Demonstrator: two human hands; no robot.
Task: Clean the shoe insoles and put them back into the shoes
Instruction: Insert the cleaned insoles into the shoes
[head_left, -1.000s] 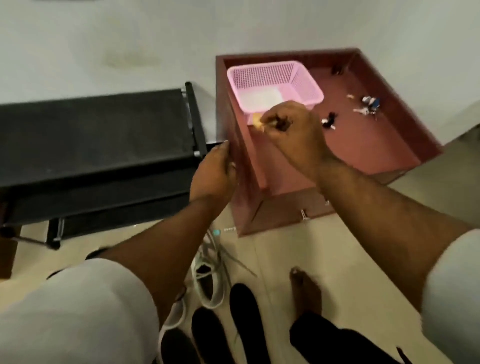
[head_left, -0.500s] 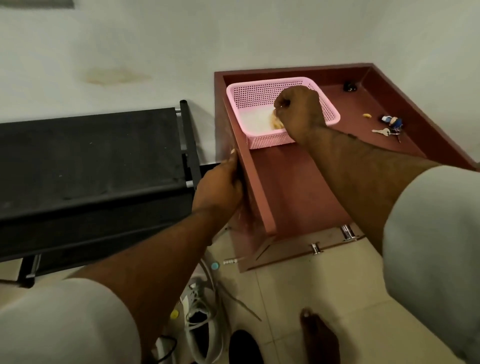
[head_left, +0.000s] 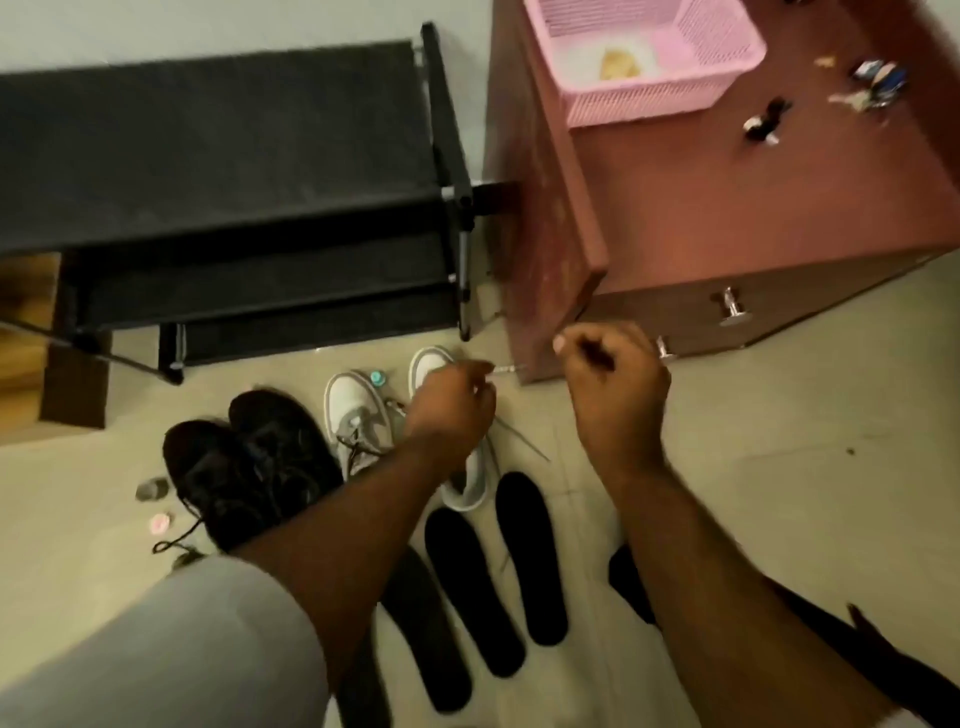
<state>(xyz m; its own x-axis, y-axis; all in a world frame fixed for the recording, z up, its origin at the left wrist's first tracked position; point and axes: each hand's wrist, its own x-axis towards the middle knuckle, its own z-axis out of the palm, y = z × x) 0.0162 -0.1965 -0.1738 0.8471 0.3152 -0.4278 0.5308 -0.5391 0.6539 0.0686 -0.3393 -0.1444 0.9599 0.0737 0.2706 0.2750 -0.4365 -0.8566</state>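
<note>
Floor insoles now show below both hands, lowered from the basket, clenched empty.

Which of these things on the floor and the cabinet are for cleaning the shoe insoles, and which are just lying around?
For the job:
black insoles
white sneakers
black shoes
yellow cloth, lying in the pink basket, probably the wiper

Just lying about:
keys on the cabinet top
black shoe rack
small round bits on the floor
</note>
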